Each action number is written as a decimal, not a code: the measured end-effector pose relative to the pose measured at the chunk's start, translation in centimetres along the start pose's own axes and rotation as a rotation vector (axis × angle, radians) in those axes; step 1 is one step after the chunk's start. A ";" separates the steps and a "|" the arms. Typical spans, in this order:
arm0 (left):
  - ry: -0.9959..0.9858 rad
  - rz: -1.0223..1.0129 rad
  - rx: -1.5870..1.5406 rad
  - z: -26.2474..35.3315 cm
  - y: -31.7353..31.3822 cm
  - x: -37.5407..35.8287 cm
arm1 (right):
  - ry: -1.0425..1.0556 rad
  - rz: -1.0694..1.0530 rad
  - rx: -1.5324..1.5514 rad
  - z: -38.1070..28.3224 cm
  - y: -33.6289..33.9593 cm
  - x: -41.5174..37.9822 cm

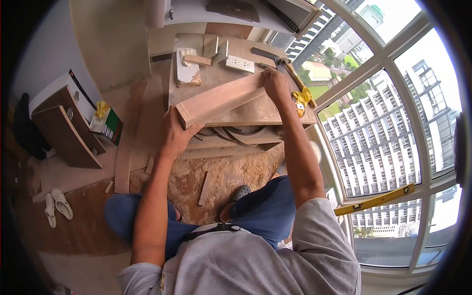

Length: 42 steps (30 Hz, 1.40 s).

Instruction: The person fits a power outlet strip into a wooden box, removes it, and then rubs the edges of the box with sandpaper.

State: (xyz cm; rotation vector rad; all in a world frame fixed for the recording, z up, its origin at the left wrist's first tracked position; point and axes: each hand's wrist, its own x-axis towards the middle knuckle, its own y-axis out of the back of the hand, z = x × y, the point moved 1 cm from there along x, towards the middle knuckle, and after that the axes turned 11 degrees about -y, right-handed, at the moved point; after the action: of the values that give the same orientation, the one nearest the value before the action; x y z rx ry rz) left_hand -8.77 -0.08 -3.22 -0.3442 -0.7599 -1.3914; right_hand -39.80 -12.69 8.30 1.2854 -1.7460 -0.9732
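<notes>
In the head view I hold a long, narrow wooden frame (221,98) of joined boards at a slant over the front of a dusty workbench (216,46). My left hand (174,132) grips its near left corner, the thumb stretched along the lower edge. At the far right end, my right hand (277,86) is closed around the boards. Just beyond the frame lie a white outlet plate (240,64) and a small wood block (197,60) on a white, worn box (188,69). Past my right hand rests a hammer (293,73).
A yellow tape measure (300,105) sits at the bench's right edge, beside the windows. A yellow spirit level (376,199) leans along the window frame. Wood shavings and a loose strip (204,188) lie on the floor. Left stand a long plank (129,142) and cabinet panels (66,130).
</notes>
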 end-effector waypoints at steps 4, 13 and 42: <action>-0.040 0.006 -0.009 0.7 0.1 0.6 | 0.582 0.290 -0.023 -2.5 -3.7 -5.7; -0.020 0.029 -0.083 -0.1 -0.3 0.2 | 0.632 0.335 -0.005 -1.2 -4.6 -6.0; -0.033 0.006 0.132 -0.6 -0.1 -0.2 | 0.678 0.177 0.052 -6.0 -5.8 -9.7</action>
State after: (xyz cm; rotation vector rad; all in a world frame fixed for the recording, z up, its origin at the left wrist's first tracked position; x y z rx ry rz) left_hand -8.74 -0.33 -3.82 -0.2662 -0.8729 -1.3250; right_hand -29.99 -5.33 4.51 1.2708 -1.3211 -0.3259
